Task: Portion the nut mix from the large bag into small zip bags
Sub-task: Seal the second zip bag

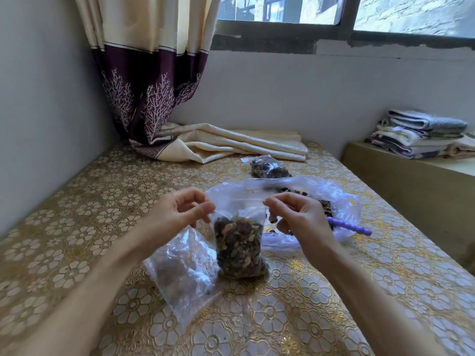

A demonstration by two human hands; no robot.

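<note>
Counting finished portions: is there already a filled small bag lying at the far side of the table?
Yes, a filled small bag of nut mix lies beyond the large bag, near the folded cloth.

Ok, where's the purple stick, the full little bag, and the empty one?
Purple plastic scoop handle [356,227], head view, its ridged shaft.
Filled small zip bag [237,249], head view, the nut-packed middle.
Empty clear zip bag [183,273], head view, its flat middle.

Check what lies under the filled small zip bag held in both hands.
The filled small zip bag rests its bottom on the patterned tablecloth, pinched at the top by the left hand and right hand. An empty zip bag lies beside it; any overlap beneath is hidden.
</note>
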